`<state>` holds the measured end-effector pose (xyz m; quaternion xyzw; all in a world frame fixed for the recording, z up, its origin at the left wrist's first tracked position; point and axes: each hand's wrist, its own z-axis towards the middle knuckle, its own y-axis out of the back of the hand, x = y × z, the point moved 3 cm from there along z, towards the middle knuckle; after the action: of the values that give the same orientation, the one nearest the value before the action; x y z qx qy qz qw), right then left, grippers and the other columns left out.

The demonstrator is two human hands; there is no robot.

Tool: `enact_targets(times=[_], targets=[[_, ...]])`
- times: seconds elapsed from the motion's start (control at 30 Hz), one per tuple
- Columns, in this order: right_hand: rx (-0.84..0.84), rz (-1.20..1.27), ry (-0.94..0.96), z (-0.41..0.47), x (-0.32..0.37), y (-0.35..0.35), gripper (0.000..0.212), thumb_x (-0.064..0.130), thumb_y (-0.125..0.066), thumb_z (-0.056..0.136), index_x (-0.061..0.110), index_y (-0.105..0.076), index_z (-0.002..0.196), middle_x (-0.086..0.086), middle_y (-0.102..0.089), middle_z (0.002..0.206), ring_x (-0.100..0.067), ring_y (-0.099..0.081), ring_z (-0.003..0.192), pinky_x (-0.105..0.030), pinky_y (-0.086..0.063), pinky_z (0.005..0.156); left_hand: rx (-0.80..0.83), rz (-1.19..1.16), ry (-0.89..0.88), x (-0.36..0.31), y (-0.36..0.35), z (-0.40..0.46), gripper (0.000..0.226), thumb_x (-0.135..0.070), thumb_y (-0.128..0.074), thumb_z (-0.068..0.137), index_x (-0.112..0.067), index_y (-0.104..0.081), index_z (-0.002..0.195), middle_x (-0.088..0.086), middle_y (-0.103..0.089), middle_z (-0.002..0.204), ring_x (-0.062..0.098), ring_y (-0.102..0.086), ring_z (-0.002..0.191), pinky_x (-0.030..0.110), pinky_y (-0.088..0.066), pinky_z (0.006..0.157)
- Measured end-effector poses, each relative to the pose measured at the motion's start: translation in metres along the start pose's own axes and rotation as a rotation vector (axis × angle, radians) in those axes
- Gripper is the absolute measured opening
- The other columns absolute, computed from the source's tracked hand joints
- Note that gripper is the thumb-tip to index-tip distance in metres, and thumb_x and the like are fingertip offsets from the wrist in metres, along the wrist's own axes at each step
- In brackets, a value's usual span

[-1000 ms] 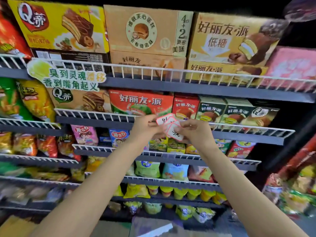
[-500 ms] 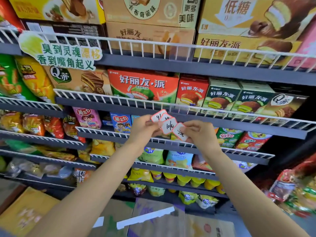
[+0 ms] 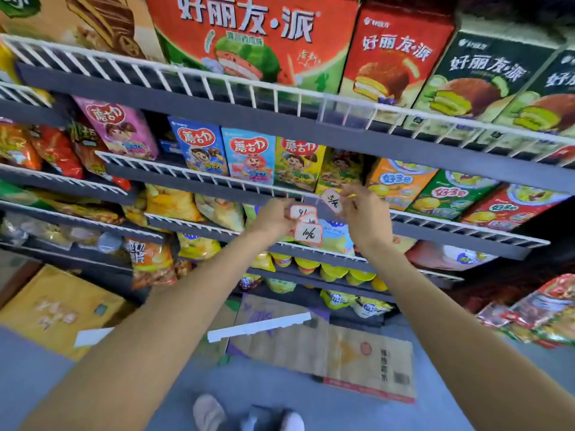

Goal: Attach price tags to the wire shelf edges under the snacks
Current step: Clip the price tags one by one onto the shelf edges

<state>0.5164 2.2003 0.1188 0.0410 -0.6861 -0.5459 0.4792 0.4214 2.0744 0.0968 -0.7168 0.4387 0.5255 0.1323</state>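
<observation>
Price tag (image 3: 332, 200) | now apart from stack (image 3: 306, 223) | right hand (image 3: 364, 213) at wire edge (image 3: 280, 189)

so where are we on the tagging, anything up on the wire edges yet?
Done: no paper tag shows on any wire edge in view; one clear holder hangs on the upper rail, apparently empty.
In hand: the right hand holds a single tag up at the wire shelf edge under the snack boxes; whether it is clipped on is unclear.
Left: the left hand holds a small stack of tags.
</observation>
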Motion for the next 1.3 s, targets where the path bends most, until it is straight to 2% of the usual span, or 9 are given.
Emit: enact_targets(times=[0.1,0.23,0.43,0.6,0.73,0.83,0.93,1.03,1.3], targets=[[-0.03,-0.205,0.066,0.005,0.001,0.0,0.022,0.022,-0.045,0.097,0.015,-0.062,0.108,-0.015,-0.068,0.09,-0.038,-0.058,0.086,-0.033,-0.038,0.059,0.054,-0.015,-0.007,0.002,-0.01,0.007,0.056,0.009,-0.051,0.089,-0.001,-0.034,0.142,0.026,-0.058,0.123,0.035,-0.058,0.11,0.052,-0.05,0.09],[-0.067,-0.313,0.188,0.011,0.003,0.007,0.023,0.023,-0.047,0.096,0.012,-0.065,0.104,-0.016,-0.068,0.091,-0.039,-0.059,0.085,-0.035,-0.039,0.061,0.063,-0.038,-0.008,0.008,-0.018,0.016,0.071,0.005,-0.053,0.091,-0.009,-0.015,0.149,0.024,-0.059,0.122,0.037,-0.059,0.111,0.049,-0.05,0.091],[-0.097,-0.331,0.269,0.012,-0.001,0.005,0.015,0.007,-0.049,0.089,0.004,-0.064,0.091,-0.021,-0.064,0.08,-0.041,-0.057,0.075,-0.035,-0.035,0.054,0.09,-0.003,-0.067,0.004,-0.024,0.011,0.077,-0.008,-0.056,0.093,-0.004,-0.003,0.149,0.022,-0.066,0.102,0.014,-0.059,0.072,0.012,-0.048,0.064],[-0.117,-0.305,0.261,0.011,-0.006,0.007,0.02,0.013,-0.047,0.092,0.009,-0.067,0.096,-0.019,-0.065,0.082,-0.04,-0.056,0.075,-0.032,-0.034,0.057,0.089,-0.065,-0.074,0.0,-0.032,0.01,0.08,-0.005,-0.054,0.093,0.0,0.004,0.147,0.02,-0.064,0.097,0.01,-0.056,0.064,0.015,-0.048,0.063],[-0.131,-0.276,0.266,0.01,-0.01,0.01,0.022,0.017,-0.05,0.094,0.011,-0.069,0.101,-0.018,-0.068,0.085,-0.039,-0.058,0.077,-0.035,-0.04,0.065,0.08,-0.082,-0.074,-0.001,-0.035,0.009,0.079,-0.003,-0.053,0.093,0.0,0.004,0.148,0.019,-0.063,0.095,0.01,-0.057,0.064,0.016,-0.048,0.062],[-0.145,-0.241,0.292,0.01,-0.008,0.011,0.02,0.013,-0.052,0.092,0.009,-0.07,0.099,-0.014,-0.068,0.091,-0.036,-0.059,0.08,-0.036,-0.045,0.067,0.065,-0.063,-0.084,0.0,-0.034,0.007,0.077,-0.004,-0.054,0.093,-0.002,0.0,0.148,0.022,-0.065,0.111,0.028,-0.066,0.089,0.014,-0.05,0.062],[-0.133,-0.165,0.356,0.012,-0.004,0.009,0.017,0.005,-0.053,0.09,0.0,-0.069,0.091,-0.018,-0.062,0.096,-0.034,-0.059,0.077,-0.039,-0.048,0.067,0.034,-0.018,-0.07,0.007,-0.028,0.009,0.075,-0.002,-0.055,0.092,-0.009,-0.008,0.15,0.021,-0.065,0.114,0.031,-0.064,0.103,0.023,-0.054,0.075],[-0.118,-0.134,0.423,0.015,-0.001,0.005,0.017,0.0,-0.053,0.088,-0.003,-0.07,0.088,-0.022,-0.058,0.094,-0.037,-0.059,0.073,-0.043,-0.05,0.065,0.053,0.175,-0.103,0.018,-0.02,0.011,0.074,-0.003,-0.058,0.09,-0.014,-0.015,0.149,0.015,-0.07,0.097,0.026,-0.067,0.095,0.039,-0.052,0.084],[-0.063,-0.212,0.469,0.015,0.004,-0.006,0.016,-0.001,-0.053,0.086,-0.003,-0.069,0.088,-0.021,-0.058,0.092,-0.04,-0.058,0.074,-0.047,-0.051,0.064,0.082,0.493,-0.189,0.03,-0.007,0.005,0.072,0.0,-0.056,0.087,-0.022,-0.022,0.145,0.003,-0.051,0.058,0.01,-0.048,0.053,0.019,-0.033,0.052]])
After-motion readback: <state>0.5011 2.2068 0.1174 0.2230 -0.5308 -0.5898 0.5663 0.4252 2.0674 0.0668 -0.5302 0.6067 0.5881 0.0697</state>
